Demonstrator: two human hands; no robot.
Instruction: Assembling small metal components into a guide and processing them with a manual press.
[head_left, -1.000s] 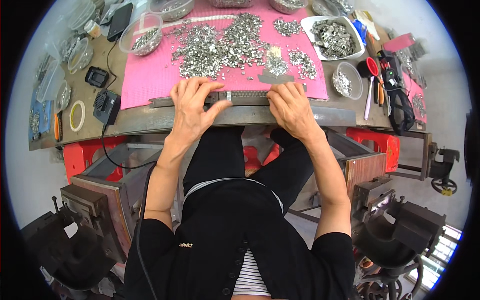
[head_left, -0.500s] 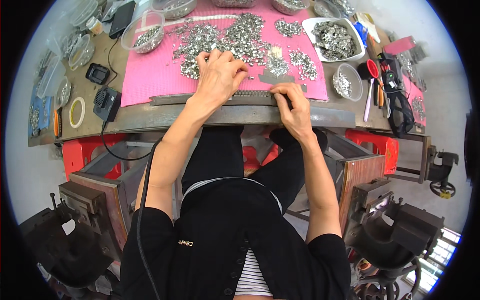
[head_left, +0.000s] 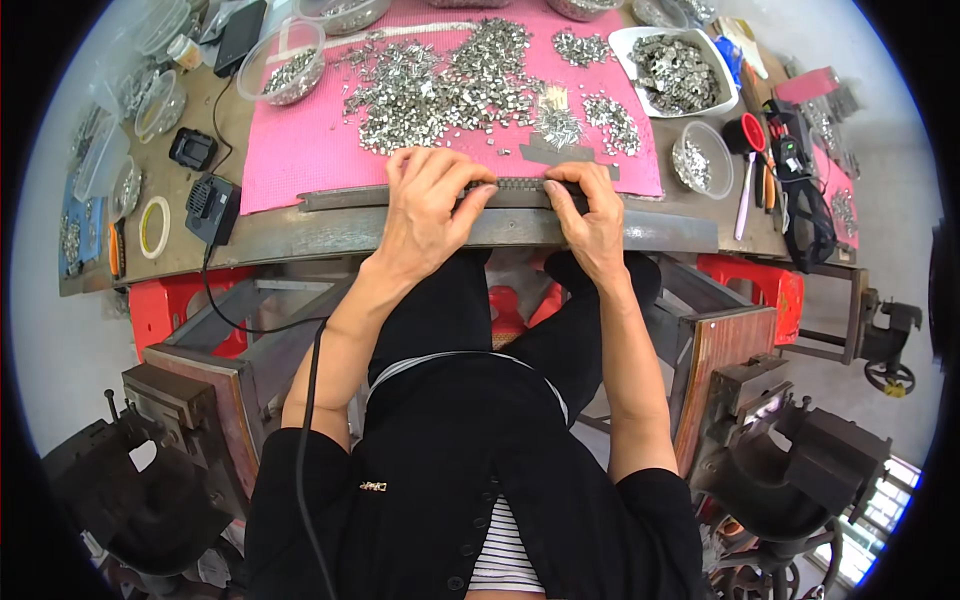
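My left hand [head_left: 425, 205] is at the bench's front edge, thumb and fingers pinched on the left end of a dark row of small metal links [head_left: 520, 184]. My right hand [head_left: 592, 215] grips its right end the same way, so the row spans the gap between both thumbs. A long dark metal bar [head_left: 345, 199] runs beneath the hands along the edge of the pink mat [head_left: 275, 175]. Just beyond my fingers lies a wide heap of loose silver metal pieces [head_left: 430, 95]. A bundle of thin pins [head_left: 556, 125] and a flat grey plate [head_left: 560, 155] are closer to my right hand.
A white tray [head_left: 722, 103] and a clear round tub [head_left: 718, 185] hold metal parts at the right. Nearby are a red cup-shaped tool [head_left: 742, 133] and black straps [head_left: 805, 225]. Leftward sit a black charger [head_left: 212, 208], a tape roll [head_left: 155, 226] and a cable [head_left: 240, 325].
My left hand has come back from the heap of pieces to the row of links, its fingers now closed on it. My right hand stays at the right end.
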